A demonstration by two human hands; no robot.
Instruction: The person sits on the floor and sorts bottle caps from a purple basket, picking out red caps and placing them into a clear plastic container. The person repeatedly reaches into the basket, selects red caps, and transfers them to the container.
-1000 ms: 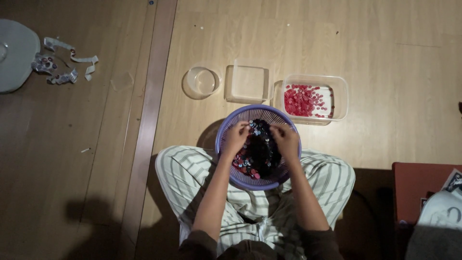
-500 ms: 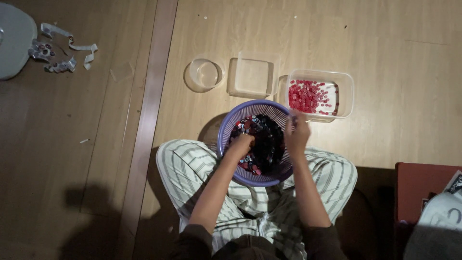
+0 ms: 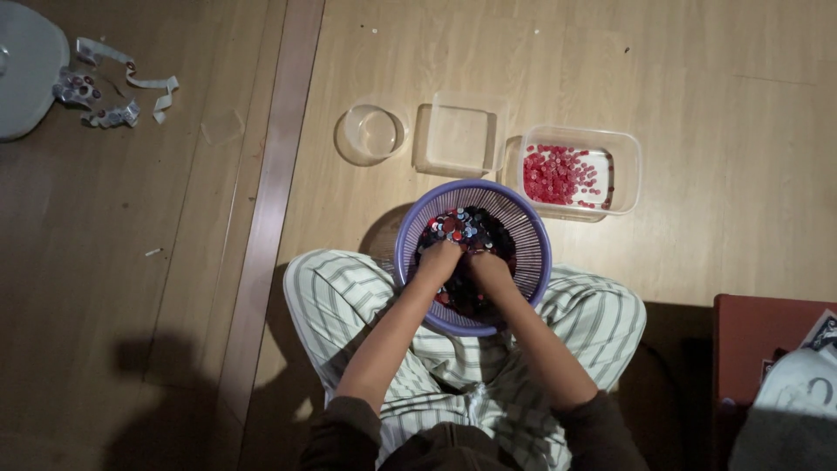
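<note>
A: Far left on the floor (image 3: 663, 52), a grey round lid or dish (image 3: 26, 70) sits at the frame edge, with crumpled silvery strips (image 3: 113, 92) just beside it. Nothing near the hands there.

B: Moving right?

A: Past the darker floor strip (image 3: 279, 174), three clear containers in a row: a round cup (image 3: 370, 133), holding nothing visible; a square tub (image 3: 460, 135), likewise bare; then a rectangular tub (image 3: 628, 170) with a loose layer of small red discs (image 3: 558, 173) covering part of its base.

B: And the hands?

A: Both are down in the purple basket (image 3: 523, 222), which sits between the person's crossed legs in striped trousers (image 3: 340, 296). Left hand (image 3: 438, 262) and right hand (image 3: 488, 269) lie side by side, nearly touching, sunk into a heap of mixed discs (image 3: 466, 228), mostly dark with red and pale ones. Fingers are buried; I cannot tell whether either is pinched on anything.

B: Progress, in your judgement?

A: Early to middling. Red appears to be the only colour separated out; two containers are unused, and the basket heap looks large, with reds showing in it.

B: Far right?

A: A reddish-brown box (image 3: 750, 340) at the edge, well apart.
</note>
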